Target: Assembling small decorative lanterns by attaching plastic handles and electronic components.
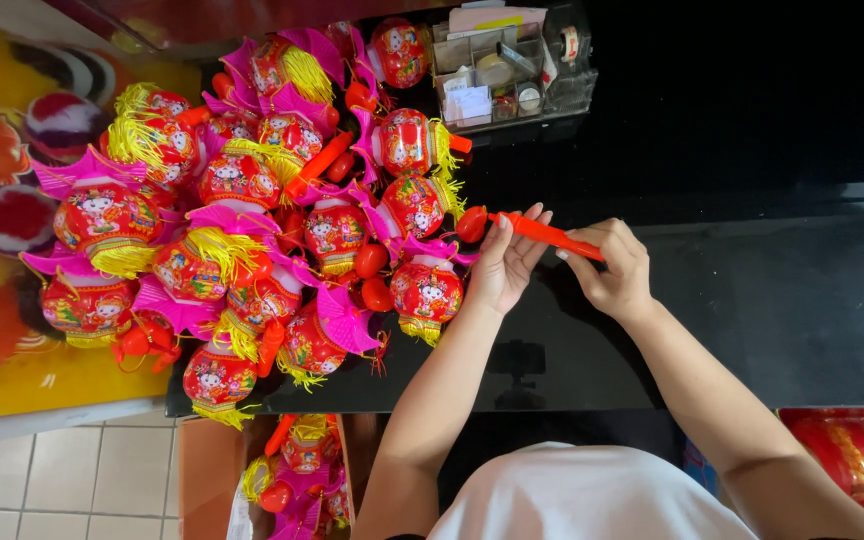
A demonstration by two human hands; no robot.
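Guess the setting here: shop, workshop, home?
Probably a shop counter or small packing spot for festive goods. A heap of red toy lanterns covers the black counter, a clear desk organiser holds tape and slips, and both hands grip an orange lantern stick.

Two hands (507,262), one red stick (542,233), many lanterns (425,292).

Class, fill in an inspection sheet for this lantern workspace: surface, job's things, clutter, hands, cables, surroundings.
Surface: glossy black counter, bare at right.
Job's things: orange stick with red bulb end, held level by both hands.
Clutter: heap of red paper lanterns with yellow tassels and pink fans; clear desk organiser behind.
Hands: left hand and right hand each have a grip on the stick.
Cables: nothing seen.
Surroundings: cardboard box of more lanterns below; tiled floor; red packet at right.
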